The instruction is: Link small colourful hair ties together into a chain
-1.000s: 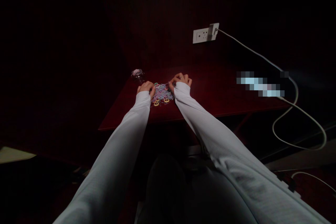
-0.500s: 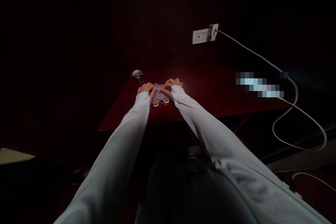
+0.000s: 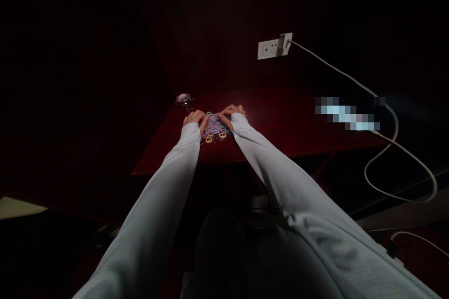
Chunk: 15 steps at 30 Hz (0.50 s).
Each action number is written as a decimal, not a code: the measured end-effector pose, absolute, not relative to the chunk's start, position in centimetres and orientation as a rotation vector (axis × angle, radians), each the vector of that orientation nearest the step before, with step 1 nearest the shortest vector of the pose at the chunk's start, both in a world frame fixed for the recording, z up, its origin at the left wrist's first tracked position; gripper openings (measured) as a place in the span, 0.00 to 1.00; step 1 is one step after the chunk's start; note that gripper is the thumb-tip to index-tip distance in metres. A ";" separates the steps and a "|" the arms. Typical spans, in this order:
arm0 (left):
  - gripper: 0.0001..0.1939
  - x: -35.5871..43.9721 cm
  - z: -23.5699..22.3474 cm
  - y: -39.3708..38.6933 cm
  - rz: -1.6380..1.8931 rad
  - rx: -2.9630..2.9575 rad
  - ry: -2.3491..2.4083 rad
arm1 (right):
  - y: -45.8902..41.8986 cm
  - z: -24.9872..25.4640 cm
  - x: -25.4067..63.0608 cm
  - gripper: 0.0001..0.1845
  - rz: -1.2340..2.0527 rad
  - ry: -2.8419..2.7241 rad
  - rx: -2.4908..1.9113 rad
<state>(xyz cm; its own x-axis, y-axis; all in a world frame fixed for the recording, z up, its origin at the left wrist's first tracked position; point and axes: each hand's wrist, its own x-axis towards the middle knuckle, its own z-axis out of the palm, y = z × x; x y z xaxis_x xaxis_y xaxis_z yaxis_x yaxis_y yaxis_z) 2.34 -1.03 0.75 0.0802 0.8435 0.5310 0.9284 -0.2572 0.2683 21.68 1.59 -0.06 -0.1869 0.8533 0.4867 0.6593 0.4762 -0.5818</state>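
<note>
A loose pile of small pastel hair ties, mostly purple, pink and blue, lies on the dark red table near its front edge. Two yellow ring-shaped pieces sit at the near side of the pile. At the pile's left edge is my left hand, thumb and forefinger brought together by a green band. My right hand rests at the far right edge, its thumb and forefinger tips close together over the ties. What either pinch holds is too small to make out.
Behind my left hand stands a clear jar with something pinkish on top. A wall socket holds a white plug, whose cable loops down past a blurred-out bright object at the right of the table.
My right hand has drawn slightly right and away from the middle of the pile, uncovering more hair ties. My left hand stays nearly where it was.
</note>
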 end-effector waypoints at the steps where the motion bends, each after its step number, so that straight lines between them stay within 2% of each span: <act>1: 0.13 2.3 0.8 -1.0 -0.918 -2.201 -1.821 | 1.6 -0.1 21.7 0.17 0.310 -1.933 -1.253; 15: 0.12 1.8 0.6 -0.4 -0.889 -2.268 -1.810 | 1.8 -0.2 21.5 0.18 0.347 -2.002 -1.162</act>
